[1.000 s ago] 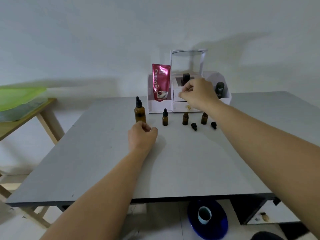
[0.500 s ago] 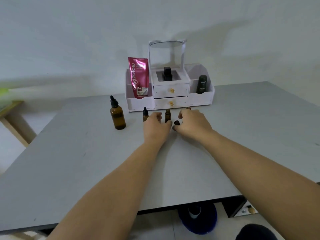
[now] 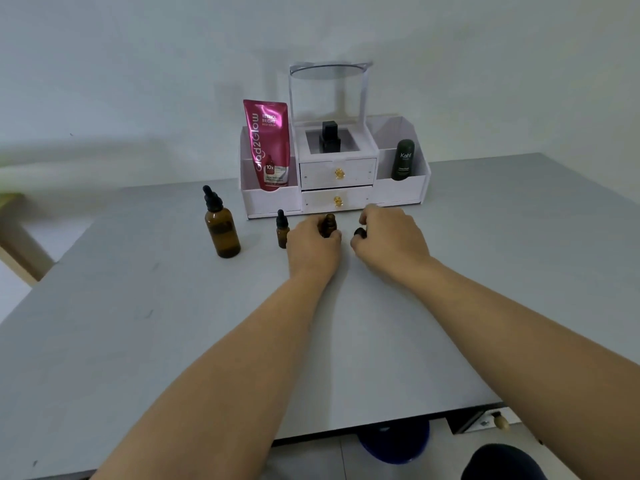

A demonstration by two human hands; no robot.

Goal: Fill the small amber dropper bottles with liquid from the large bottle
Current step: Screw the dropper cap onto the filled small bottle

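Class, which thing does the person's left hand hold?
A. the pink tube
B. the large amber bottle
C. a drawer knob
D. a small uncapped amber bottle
D: the left hand curls round the small uncapped amber bottle; the large amber bottle stands untouched further left, and the right hand pinches a black cap.

The right hand (image 3: pixel 391 240) came down from the organizer (image 3: pixel 401 192) to the table and pinched a black cap (image 3: pixel 360 232). The left hand (image 3: pixel 313 245) slid right, away from the large bottle (image 3: pixel 222 230), and gripped an uncapped small bottle (image 3: pixel 329 225).
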